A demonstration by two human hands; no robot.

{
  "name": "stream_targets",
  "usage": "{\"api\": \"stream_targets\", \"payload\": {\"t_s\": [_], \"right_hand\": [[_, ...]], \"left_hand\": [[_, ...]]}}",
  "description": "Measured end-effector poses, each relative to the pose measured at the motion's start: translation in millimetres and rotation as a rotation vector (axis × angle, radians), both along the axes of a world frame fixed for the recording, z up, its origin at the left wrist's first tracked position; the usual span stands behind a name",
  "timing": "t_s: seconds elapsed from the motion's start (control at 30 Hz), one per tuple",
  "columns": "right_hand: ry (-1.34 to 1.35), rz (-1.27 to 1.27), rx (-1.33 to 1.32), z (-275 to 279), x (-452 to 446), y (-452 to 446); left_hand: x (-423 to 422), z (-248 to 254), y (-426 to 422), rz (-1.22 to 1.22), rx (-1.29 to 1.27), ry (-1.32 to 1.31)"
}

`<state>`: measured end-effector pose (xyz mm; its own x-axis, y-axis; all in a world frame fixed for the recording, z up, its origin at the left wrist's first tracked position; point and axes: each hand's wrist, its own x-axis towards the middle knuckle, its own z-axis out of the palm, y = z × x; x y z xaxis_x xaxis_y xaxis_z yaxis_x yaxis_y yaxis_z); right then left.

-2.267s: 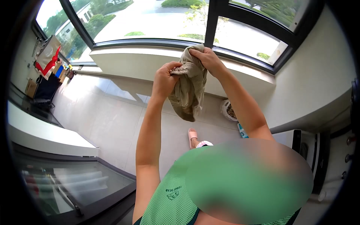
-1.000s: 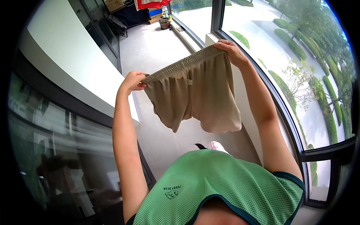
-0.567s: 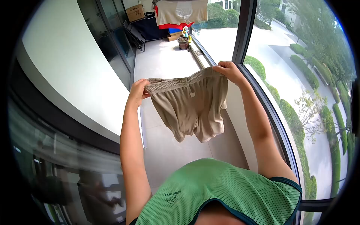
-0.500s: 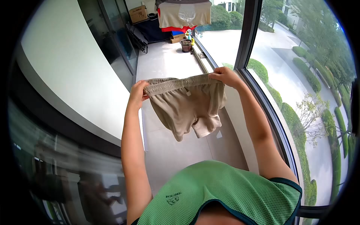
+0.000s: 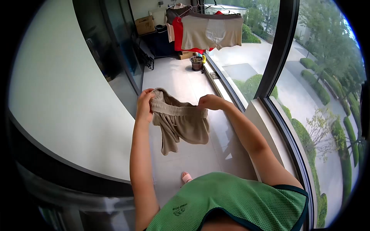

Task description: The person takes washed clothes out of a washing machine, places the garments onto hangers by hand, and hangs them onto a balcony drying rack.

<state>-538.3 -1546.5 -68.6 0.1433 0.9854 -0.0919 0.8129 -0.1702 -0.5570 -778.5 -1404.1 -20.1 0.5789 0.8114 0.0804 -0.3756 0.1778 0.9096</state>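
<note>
A pair of beige shorts (image 5: 185, 125) with a gathered elastic waistband hangs in the air between my hands, legs downward. My left hand (image 5: 145, 106) grips the waistband at its left end, fingers closed on the cloth. At the other end my right hand (image 5: 210, 102) pinches the waistband from above. The waist opening gapes a little at the top left. Below the shorts is the light tiled floor.
Ahead, beige boxer briefs (image 5: 212, 32) and a red garment (image 5: 178, 34) hang on hangers. A potted plant (image 5: 196, 62) stands by the window. A cardboard box (image 5: 145, 25) is at the back left. Wall (image 5: 50, 88) on the left, window frame (image 5: 281, 57) on the right.
My hands have come closer together, the right moving left and down, so the waistband slackens. The shorts are lower and turned. The hanging garments appear nearer, and a foot in a pink slipper shows.
</note>
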Motion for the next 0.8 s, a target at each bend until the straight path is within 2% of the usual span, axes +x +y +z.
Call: {"api": "stream_targets", "payload": {"t_s": [0.1,0.33,0.47,0.6,0.7,0.8], "right_hand": [[0.030,-0.039,0.058,11.5,-1.3,71.8],[0.247,-0.310,0.734,66.4,22.3,227.1],[0.133,-0.552,1.049,101.6,75.3,310.6],[0.057,-0.738,1.243,137.4,121.6,366.2],[0.150,-0.870,1.531,163.2,153.6,406.2],[0.216,-0.985,1.624,176.6,194.8,439.8]], "left_hand": [[16.6,4.9,51.2,-0.042,0.021,-0.013],[57.3,14.7,151.5,-0.060,0.036,0.034],[80.0,26.9,212.0,-0.012,0.067,0.010],[111.4,35.5,269.3,-0.009,0.111,-0.059],[140.6,52.6,307.0,-0.013,0.121,-0.095],[164.5,59.3,336.9,-0.006,0.119,-0.094]]}}
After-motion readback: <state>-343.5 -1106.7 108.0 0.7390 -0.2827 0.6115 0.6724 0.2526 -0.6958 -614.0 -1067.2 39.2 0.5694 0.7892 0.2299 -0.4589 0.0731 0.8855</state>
